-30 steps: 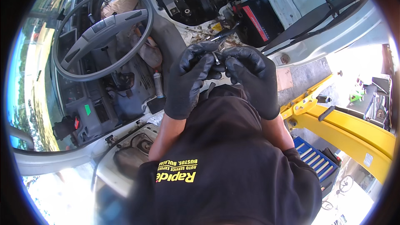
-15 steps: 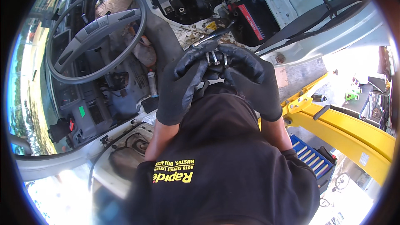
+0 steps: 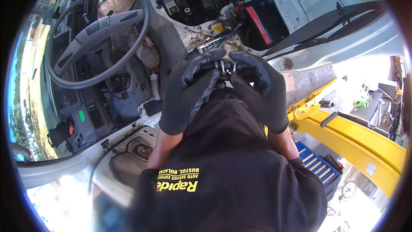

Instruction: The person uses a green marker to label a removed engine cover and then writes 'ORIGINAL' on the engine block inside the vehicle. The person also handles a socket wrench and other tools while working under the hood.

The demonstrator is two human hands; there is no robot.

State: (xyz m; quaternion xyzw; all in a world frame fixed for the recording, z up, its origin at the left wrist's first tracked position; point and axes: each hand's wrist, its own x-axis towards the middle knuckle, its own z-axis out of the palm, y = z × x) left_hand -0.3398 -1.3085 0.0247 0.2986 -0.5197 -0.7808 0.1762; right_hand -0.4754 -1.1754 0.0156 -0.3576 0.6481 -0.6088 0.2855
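Both my hands wear black work gloves and meet in front of my chest, fingers curled inward. Small silvery bolts (image 3: 222, 68) show upright between the fingertips. My left hand (image 3: 186, 92) is closed around the bolts on its side. Facing it, my right hand (image 3: 262, 89) pinches another bolt (image 3: 234, 67) between thumb and fingers. The lower fingers and palms are partly hidden, so further pieces in them cannot be made out. Just beyond the left fingers lie metal hand tools (image 3: 212, 43), which look like a ratchet or sockets, on the dirty ledge of the opened engine bay.
A steering wheel (image 3: 98, 38) and dashboard fill the left side. Ahead right sits a black and red battery (image 3: 264, 19), with black wiper-like strips (image 3: 330, 23) beside it. A yellow lift arm (image 3: 352, 135) stands at right, above a blue parts tray (image 3: 317, 163). A spray can (image 3: 155, 87) lies left.
Both hands have dropped slightly toward my body, and their fingertips have parted a little. More of the metal tools behind them shows. The bolts stay in the fingers.
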